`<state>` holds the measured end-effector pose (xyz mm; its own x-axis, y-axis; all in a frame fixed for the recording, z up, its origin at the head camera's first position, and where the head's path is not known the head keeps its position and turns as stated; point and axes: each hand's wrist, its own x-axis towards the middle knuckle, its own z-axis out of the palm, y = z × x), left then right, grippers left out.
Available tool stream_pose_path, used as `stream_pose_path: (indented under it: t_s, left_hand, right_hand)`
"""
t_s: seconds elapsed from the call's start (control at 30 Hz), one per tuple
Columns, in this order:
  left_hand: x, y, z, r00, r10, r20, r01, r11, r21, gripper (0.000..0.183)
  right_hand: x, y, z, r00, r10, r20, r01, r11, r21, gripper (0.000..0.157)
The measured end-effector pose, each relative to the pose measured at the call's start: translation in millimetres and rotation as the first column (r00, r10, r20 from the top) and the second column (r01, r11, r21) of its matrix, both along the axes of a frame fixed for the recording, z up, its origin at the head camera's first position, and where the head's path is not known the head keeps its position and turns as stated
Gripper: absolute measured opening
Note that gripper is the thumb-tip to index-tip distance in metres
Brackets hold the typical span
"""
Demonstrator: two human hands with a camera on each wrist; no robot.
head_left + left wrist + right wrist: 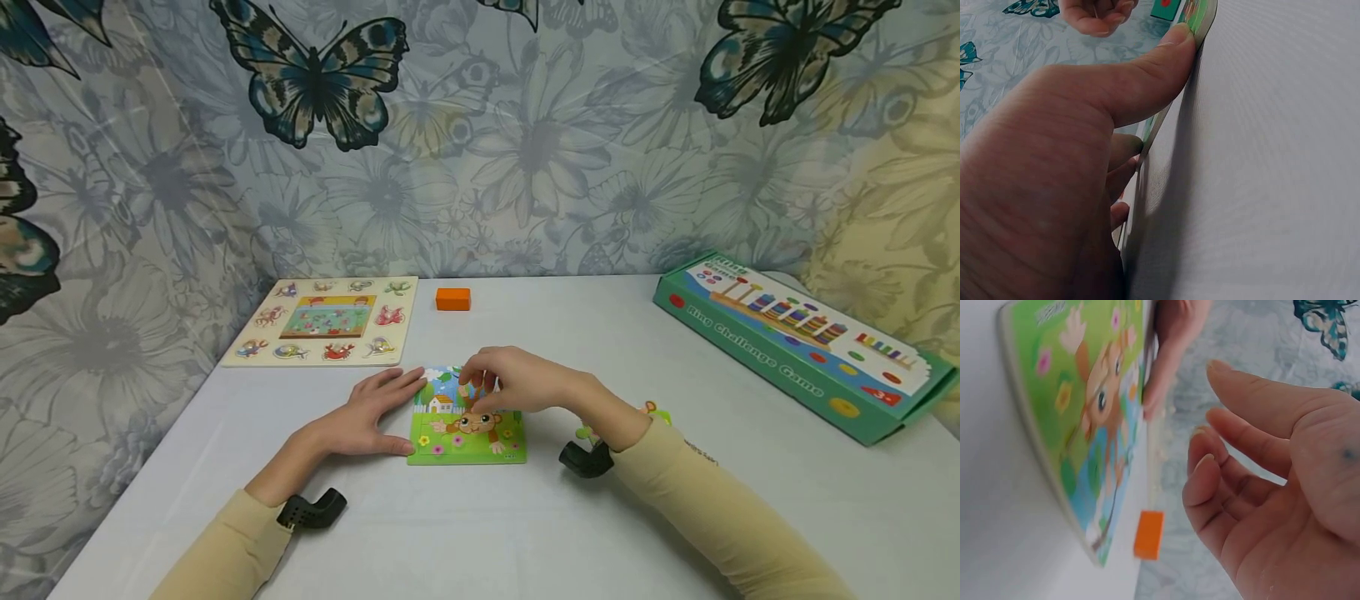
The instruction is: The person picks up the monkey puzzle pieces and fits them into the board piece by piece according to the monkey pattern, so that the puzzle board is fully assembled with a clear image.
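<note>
A square picture puzzle board point(442, 437) with a monkey, a small house and flowers on green grass lies flat before me. My left hand point(367, 421) rests at its left side, thumb at the near corner and fingertips at the far one. In the left wrist view, the thumb point(1160, 69) touches the rounded board edge. Over the board's upper right hovers my right hand point(521, 379), fingers loosely bent. The right wrist view shows a gap between its thumb and fingertips point(1200, 481), with nothing held there, apart from the monkey picture point(1100, 400).
An orange block point(453, 299) stands beyond the board. Back left lies a sea-animal puzzle board point(258, 356). A green game box point(750, 358) sits at the right. Small green and yellow pieces point(659, 413) are partly hidden behind my right forearm. A patterned cloth backs the white table.
</note>
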<state>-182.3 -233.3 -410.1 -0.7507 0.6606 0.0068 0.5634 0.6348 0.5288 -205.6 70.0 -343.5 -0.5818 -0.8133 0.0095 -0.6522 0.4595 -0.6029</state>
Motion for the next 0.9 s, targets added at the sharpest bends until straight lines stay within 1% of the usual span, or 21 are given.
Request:
stream_pose_path:
  t_s: [0.23,0.43,0.67,0.9]
  left_hand:
    - [0.3,1.0,1.9,1.000,-0.001,-0.003,0.001,1.000,-0.007,0.095]
    - [0.7,0.0,2.0,1.000,0.008,0.001,-0.008,1.000,-0.009,0.096]
    - [1.6,-0.1,2.2,1.000,0.006,-0.004,-0.006,1.000,-0.011,0.095]
    - [3.1,2.0,4.9,1.000,0.003,0.004,-0.003,1.000,-0.008,0.095]
  right_hand:
    - [1.5,28.0,0.5,0.999,-0.038,-0.009,0.038,0.999,0.001,0.033]
    - [2.6,50.3,-2.6,0.997,-0.071,-0.002,0.071,0.997,0.003,0.036]
    - [6.8,80.2,-6.7,0.994,-0.112,-0.003,0.112,0.994,-0.017,0.034]
    - [14.4,109.0,-8.5,0.987,-0.148,0.059,0.149,0.989,-0.006,0.035]
